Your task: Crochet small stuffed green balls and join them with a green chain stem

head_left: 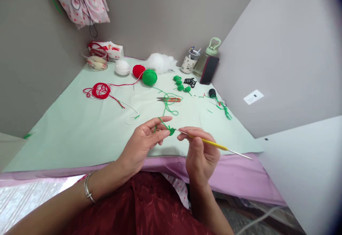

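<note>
Between thumb and fingers, my left hand (145, 135) pinches a small green crochet piece (172, 131), with green yarn running over the forefinger. My right hand (201, 151) grips a crochet hook (216, 144) with a yellow handle, held like a pencil. The hook's metal tip meets the right edge of the piece; whether it is inside a stitch I cannot tell. Loose loops of green yarn (171, 108) lie beyond my hands, across a pair of orange-handled scissors (173, 99). Farther back sits the green yarn ball (149, 77).
Behind stand red (139, 71) and white yarn balls (122, 67), white stuffing (161, 63), a pen cup (190, 62), a bottle (203, 61) and a phone (210, 70). Small green crocheted pieces (180, 87) and black thread (212, 93) lie right; coiled red yarn (100, 90) lies left. Walls enclose the table.
</note>
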Demonstrator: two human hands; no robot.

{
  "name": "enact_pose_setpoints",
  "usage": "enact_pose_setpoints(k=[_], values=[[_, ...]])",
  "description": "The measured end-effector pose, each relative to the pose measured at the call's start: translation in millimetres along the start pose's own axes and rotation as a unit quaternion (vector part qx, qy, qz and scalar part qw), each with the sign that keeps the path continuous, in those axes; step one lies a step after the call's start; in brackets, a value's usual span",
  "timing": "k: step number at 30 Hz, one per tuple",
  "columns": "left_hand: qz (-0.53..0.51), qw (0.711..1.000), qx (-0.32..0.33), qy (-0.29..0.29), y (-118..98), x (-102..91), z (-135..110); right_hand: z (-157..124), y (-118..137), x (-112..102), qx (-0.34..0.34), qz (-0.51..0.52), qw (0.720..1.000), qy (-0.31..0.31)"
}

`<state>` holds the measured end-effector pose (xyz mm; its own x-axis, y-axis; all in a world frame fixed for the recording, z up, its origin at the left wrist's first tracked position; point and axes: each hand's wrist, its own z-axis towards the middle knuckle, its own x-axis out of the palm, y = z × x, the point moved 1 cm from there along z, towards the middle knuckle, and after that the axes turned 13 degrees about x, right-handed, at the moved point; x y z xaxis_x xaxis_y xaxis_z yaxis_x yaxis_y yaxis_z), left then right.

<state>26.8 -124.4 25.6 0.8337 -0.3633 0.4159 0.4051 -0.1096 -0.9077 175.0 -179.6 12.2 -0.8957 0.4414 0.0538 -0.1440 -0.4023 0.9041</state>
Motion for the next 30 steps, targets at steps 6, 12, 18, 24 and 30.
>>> enact_pose_setpoints(k=[6,12,18,24,30], values=[[-0.053,0.998,-0.019,0.029,1.8,3.8,-0.2,-2.2,-5.2,6.6,0.005,0.007,1.0,0.022],[-0.05,0.997,-0.034,0.045,2.4,1.7,-0.5,2.5,-10.2,4.5,0.084,0.094,0.992,0.027],[-0.045,0.997,-0.041,0.053,-0.7,2.0,-1.6,8.9,-6.4,2.2,0.121,0.141,0.982,0.041],[-0.033,0.997,-0.039,0.063,-4.2,1.7,-2.7,8.7,-0.5,-0.4,0.163,0.182,0.967,0.066],[0.008,0.998,0.0,0.065,-4.2,-0.2,-1.5,5.3,1.6,-5.0,0.104,0.123,0.984,0.072]])
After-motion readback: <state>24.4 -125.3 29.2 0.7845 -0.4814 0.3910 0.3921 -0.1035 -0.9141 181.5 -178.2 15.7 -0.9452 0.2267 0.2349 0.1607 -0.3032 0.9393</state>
